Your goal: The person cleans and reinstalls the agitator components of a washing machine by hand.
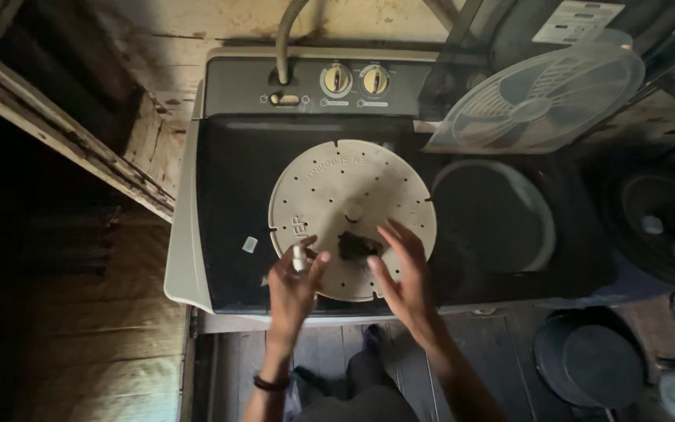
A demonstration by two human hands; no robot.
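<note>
Cream round disc (351, 211) dotted with small holes, dark clump (357, 247) on it, black washing machine lid (236, 195), grey control panel (314, 82) with cream dials, pale translucent fan guard (537, 98), weathered brown wooden floor (64, 344), black wristband (269, 384)

Home laundry corner, prob. a rough back room or shed.
Twin-tub washing machine (220, 234) w/ dial panel (353, 80) against worn plank walls (158, 47); wood floor (72, 344), table fan (541, 98), dark pots (599, 363) alongside, though that dim corner's hard to read.
</note>
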